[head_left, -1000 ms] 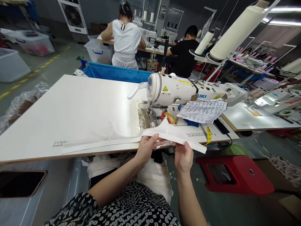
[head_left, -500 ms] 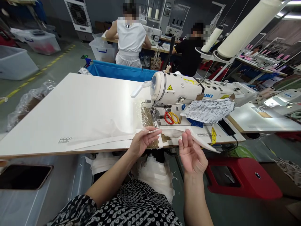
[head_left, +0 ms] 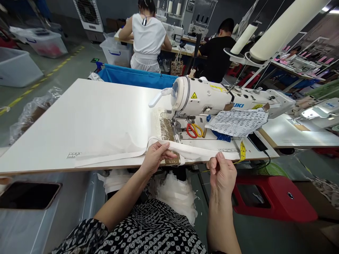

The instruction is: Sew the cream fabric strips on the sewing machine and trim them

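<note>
A long white fabric strip (head_left: pixel 193 151) lies along the front edge of the white sewing table (head_left: pixel 87 116), just in front of the white sewing machine (head_left: pixel 212 97). My left hand (head_left: pixel 156 155) pinches the strip near the needle plate. My right hand (head_left: pixel 222 173) grips the strip's right end at the table edge, beside a yellow tape measure (head_left: pixel 242 151). More white fabric (head_left: pixel 174 194) hangs down into my lap.
Red-and-yellow scissors (head_left: pixel 193 130) and a sheet of handwritten notes (head_left: pixel 235 121) lie by the machine. A red stool (head_left: pixel 272 197) stands at right, a blue bin (head_left: pixel 135 77) behind the table. Two people sit working at machines further back. A phone (head_left: pixel 29 194) lies at left.
My right hand, open half a second ago, has closed on the strip's right end. The strip has been pulled flat along the table edge. The left hand stays on it.
</note>
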The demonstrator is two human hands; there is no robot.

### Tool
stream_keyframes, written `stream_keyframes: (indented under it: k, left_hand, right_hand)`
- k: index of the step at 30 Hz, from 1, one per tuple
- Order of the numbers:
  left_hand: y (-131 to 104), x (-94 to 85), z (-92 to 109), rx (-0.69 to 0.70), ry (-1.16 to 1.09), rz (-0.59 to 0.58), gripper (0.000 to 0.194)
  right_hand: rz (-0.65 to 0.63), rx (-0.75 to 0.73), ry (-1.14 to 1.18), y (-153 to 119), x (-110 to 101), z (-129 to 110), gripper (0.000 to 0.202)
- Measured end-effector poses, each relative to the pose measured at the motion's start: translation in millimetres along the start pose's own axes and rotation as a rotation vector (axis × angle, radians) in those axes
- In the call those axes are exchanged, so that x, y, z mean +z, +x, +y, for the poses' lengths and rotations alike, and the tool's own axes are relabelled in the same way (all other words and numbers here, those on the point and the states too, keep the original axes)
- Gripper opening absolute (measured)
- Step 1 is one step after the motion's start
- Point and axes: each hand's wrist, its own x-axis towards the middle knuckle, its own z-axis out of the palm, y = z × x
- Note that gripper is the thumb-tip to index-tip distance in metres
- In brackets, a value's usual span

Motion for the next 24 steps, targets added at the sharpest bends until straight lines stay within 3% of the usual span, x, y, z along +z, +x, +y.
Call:
stream_keyframes:
  k: [12,18,21,24]
  left_hand:
    - [-2,0.3,0,0.010,0.006,0.003,0.041]
    - [-12,4.4,18,0.283,-0.135,0.041,0.030]
    - [-24,-9.2,41,0.416,-0.156,0.133,0.018]
    - [-49,-47.6,60,0.596,-0.204,0.252,0.016]
  right_hand:
    - [-0.027,0.042,-0.015,1,-3,4,0.049]
    - [-0.261,0.078,0.153,-11,-14,-1,0.038]
    - [-0.268,0.215,0.312,-17,-30,2,0.021]
    - [-0.192,0.320,0.406,-23,-50,16,0.016]
